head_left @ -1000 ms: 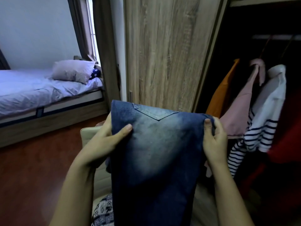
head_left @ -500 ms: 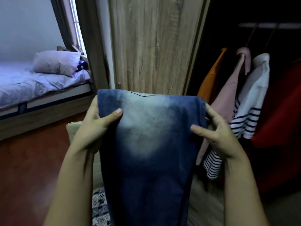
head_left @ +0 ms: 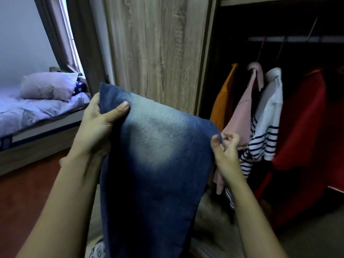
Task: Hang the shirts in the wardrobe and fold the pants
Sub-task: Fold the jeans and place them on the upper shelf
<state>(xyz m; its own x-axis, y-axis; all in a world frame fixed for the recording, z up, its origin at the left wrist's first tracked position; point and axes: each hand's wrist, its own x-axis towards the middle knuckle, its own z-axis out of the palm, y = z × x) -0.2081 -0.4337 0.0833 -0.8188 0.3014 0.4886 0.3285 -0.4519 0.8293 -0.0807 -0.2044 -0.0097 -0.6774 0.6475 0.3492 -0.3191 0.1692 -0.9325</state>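
A person holds a pair of blue jeans (head_left: 154, 164) up in front of an open wardrobe (head_left: 158, 49), the left hand (head_left: 96, 127) clamping the top left corner with thumb over the denim, the right hand (head_left: 226, 148) pinching the top right edge. Orange, pink, striped and red shirts (head_left: 268, 112) hang on the rail inside; a bed (head_left: 37, 112) stands at left.

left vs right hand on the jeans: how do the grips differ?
Left hand sits higher, at the raised top corner of the jeans; right hand sits lower, at the dropped corner. The left wraps the edge, thumb flat across the front; the right only pinches the edge with thumb and fingertips, and looks blurred. Both hold the top fold, one side each.
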